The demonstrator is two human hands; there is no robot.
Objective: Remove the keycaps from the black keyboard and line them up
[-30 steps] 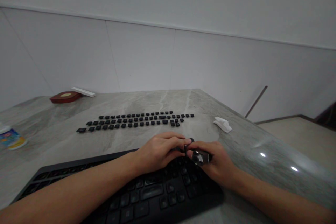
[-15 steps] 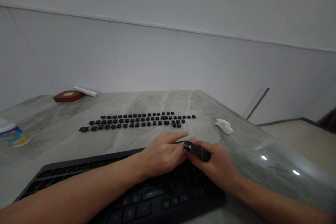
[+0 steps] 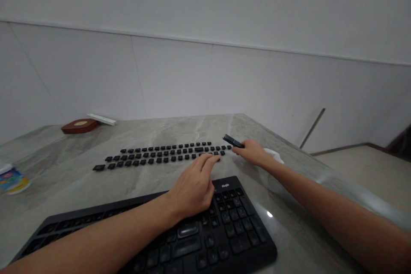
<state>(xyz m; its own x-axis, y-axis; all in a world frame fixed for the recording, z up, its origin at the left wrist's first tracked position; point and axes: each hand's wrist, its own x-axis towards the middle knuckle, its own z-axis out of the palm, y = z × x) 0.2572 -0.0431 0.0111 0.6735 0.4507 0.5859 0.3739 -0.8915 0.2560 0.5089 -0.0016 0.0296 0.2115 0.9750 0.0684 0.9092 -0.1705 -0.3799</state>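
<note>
My left hand reaches over the black keyboard, its fingers bent down at the right end of the keycap rows. Its fingertips are closed at a small black keycap; the grip is partly hidden. To the right, my right hand is closed around a slim black hand tool, whose metal tip points left over the table. Several loose black keycaps lie in three rows behind the keyboard. My left forearm covers much of the keyboard's middle.
A crumpled white tissue lies behind my right wrist. A dark red box and a white strip rest by the wall. At the left edge is a colourful labelled container. The marbled table's right edge drops to the floor.
My right hand has carried the black tool off the keyboard, forward to the right of the keycap rows. My left hand has moved forward, its fingertips now at the row end.
</note>
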